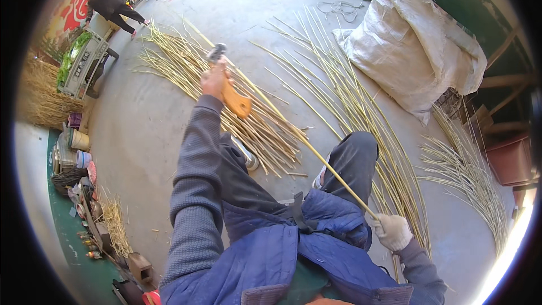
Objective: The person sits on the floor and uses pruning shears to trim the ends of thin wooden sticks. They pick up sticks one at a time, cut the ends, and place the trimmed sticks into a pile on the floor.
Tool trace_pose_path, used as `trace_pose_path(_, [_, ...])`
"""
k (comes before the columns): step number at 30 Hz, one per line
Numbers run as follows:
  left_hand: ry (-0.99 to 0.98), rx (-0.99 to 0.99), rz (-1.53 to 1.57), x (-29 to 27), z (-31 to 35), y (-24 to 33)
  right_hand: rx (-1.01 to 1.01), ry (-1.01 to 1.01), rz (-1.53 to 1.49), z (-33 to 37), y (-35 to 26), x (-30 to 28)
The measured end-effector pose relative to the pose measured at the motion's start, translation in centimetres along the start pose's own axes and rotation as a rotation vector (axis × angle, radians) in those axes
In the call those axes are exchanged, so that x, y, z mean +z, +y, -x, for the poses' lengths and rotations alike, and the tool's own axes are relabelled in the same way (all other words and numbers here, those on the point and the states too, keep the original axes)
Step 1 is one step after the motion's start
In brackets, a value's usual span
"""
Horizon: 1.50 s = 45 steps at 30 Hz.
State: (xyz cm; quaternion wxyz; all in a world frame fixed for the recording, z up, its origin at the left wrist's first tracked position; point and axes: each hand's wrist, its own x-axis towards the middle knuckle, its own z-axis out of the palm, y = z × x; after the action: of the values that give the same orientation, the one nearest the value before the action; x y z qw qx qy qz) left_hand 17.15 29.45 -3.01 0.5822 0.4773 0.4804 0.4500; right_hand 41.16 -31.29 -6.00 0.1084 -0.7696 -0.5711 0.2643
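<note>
My bare left hand (213, 81) is closed around a tool with an orange-brown wooden handle (237, 102) and a grey metal head (217, 52); its exact kind is unclear. A long yellowish rod (337, 177) slants from lower right to upper left, past the metal head. Whether the head touches it I cannot tell. My right hand (393, 232), in a pale work glove, grips the rod's near end beside my right knee. Beneath the left hand lies a bundle of cut rods (265, 138). Longer greenish rods (377, 121) fan out beyond my right knee.
A big white woven sack (406, 39) stands at the far right, with more thin rods (468, 175) below it. Another person (110, 5) is at the far left by a small cart (87, 65). Assorted items and straw (113, 223) line the left wall.
</note>
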Motion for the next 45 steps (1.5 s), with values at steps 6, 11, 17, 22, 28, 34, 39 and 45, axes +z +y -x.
trace_pose_path(6, [-0.258, -0.135, -0.003, 9.3, 14.0, -4.4, 0.106, 0.105, -0.554, -12.9, -7.0, -4.9])
trace_pose_path(11, [-0.282, -0.155, 0.059, 11.3, 17.6, -5.8, -0.147, 0.323, -0.167, -19.5, -7.2, -2.8])
trace_pose_path(17, [0.025, 0.03, -0.022, 1.4, 4.4, -1.5, -0.231, 0.297, -0.003, -9.3, -4.6, 0.2])
trace_pose_path(22, [0.238, 0.108, -0.052, -9.2, -5.4, 4.4, -0.141, 0.154, 0.001, -0.2, 1.2, 2.3])
trace_pose_path(28, [0.433, 0.187, -0.076, -23.1, -13.8, 8.8, 0.294, -0.061, -0.105, 6.5, 6.3, 4.4])
trace_pose_path(34, [0.011, -0.047, -0.033, -26.4, -12.5, 4.6, 0.174, 0.057, 0.393, 0.4, 8.1, 0.9])
trace_pose_path(39, [-0.169, -0.286, -0.013, -19.5, -9.5, -6.9, -0.021, 0.314, 0.65, -9.7, 9.6, -0.2])
trace_pose_path(45, [-0.316, -0.443, -0.11, -7.3, -1.5, -14.2, 0.051, 0.395, 0.32, -20.4, 4.9, -2.3])
